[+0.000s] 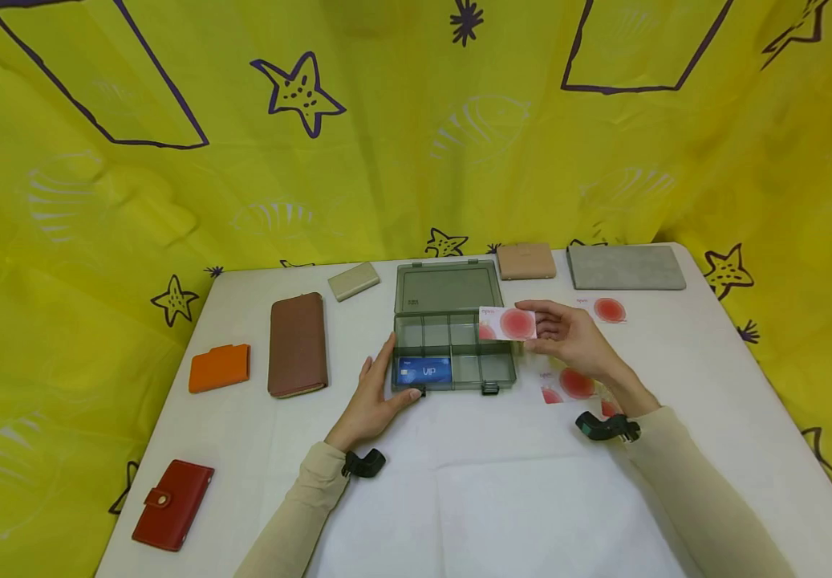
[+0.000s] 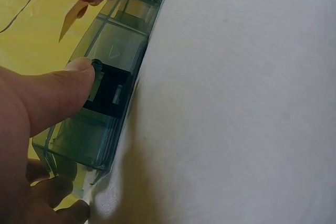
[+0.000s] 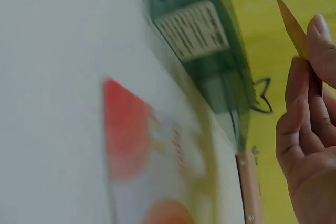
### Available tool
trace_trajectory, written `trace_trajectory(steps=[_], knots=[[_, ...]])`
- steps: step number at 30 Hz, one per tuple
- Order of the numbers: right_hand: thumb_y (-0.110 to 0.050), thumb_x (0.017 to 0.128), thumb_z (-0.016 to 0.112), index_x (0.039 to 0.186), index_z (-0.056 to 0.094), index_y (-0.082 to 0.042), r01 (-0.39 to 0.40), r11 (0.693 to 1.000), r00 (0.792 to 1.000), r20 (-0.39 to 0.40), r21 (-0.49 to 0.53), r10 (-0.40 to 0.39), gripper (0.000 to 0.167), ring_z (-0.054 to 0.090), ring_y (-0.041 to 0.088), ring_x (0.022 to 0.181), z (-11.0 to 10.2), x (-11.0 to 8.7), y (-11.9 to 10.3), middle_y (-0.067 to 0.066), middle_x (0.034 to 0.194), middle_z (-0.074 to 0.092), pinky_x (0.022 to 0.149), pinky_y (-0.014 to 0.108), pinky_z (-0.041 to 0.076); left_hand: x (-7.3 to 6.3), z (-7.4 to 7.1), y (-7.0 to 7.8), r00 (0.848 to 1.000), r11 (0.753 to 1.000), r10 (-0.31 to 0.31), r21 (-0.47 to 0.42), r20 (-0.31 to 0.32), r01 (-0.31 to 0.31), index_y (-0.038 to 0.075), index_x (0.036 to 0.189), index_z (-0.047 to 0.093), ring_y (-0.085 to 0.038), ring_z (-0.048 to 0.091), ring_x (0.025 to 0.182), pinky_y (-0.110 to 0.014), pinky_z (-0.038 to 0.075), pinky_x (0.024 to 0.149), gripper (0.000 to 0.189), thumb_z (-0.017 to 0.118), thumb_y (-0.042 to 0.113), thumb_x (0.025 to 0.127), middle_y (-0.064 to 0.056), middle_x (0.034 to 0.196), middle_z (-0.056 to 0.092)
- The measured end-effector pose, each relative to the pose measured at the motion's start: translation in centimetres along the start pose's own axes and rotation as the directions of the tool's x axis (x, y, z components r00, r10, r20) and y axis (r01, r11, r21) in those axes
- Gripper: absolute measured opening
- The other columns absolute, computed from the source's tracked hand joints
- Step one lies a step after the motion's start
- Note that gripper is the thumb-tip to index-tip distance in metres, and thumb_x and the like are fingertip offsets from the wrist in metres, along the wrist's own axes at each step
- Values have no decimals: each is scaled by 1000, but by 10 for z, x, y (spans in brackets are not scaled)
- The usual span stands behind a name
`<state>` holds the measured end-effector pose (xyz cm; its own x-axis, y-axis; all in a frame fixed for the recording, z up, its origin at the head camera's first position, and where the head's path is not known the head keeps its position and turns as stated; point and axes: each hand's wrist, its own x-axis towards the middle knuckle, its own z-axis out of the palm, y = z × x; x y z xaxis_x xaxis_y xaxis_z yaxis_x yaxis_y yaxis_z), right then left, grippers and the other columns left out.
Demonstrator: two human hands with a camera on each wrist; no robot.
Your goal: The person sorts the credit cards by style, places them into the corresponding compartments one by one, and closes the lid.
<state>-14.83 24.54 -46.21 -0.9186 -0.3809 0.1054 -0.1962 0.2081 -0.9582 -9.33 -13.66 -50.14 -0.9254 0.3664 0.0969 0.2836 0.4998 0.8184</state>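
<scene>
A translucent grey-green plastic compartment box (image 1: 467,369) lies with its lid tipped back. A blue VIP card (image 1: 426,372) is in its front left compartment. My left hand (image 1: 372,404) holds the box by its front left corner. The left thumb (image 2: 79,85) rests at a black front latch (image 2: 109,90), and the fingers go round the left side. My right hand (image 1: 567,335) pinches a white card with red circles (image 1: 508,323) between thumb and fingers, raised over the box's right compartments. In the right wrist view this card (image 3: 291,24) shows nearly edge-on.
Similar red-and-white cards (image 1: 576,384) lie right of the box, another (image 1: 609,311) farther back. Around them are a tan wallet (image 1: 526,262), grey wallet (image 1: 627,267), beige case (image 1: 354,282), brown wallet (image 1: 298,345), orange holder (image 1: 219,368) and red wallet (image 1: 173,504).
</scene>
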Motion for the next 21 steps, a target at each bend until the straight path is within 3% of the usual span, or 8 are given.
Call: trace_trajectory(steps=[4,8,14,21], knots=[[-6,86,88,140,67,-8,13,986,999,31,-165,-8,58,61,19,103,20,-2,0,6,125,70,81,19,56,0,0,0,1000,1000,5,2,-3,-5,-1,169,13,-40,24,162,-61,0,134,99,79,17,97,-23,175,22],[-14,80,94,135,71,-17,31,969,998,52,-244,-19,59,57,19,113,35,-2,0,3,133,68,83,26,50,-1,0,1,1000,1000,2,0,-3,-2,-1,169,14,-39,24,162,-61,-1,134,99,79,16,97,-22,175,22],[-20,76,98,130,75,-15,78,950,996,62,-303,-62,59,55,27,130,44,0,4,10,141,62,88,36,50,-1,0,1,1000,1000,0,1,-7,0,0,169,14,-38,24,162,-60,0,134,99,79,16,96,-22,175,22],[-21,79,97,137,70,-10,87,917,993,106,-389,-49,65,54,36,135,36,-2,-7,14,149,57,97,51,54,-1,-1,-1,1000,1000,0,0,-2,0,2,170,13,-38,24,162,-60,-1,134,99,79,18,97,-21,176,21]])
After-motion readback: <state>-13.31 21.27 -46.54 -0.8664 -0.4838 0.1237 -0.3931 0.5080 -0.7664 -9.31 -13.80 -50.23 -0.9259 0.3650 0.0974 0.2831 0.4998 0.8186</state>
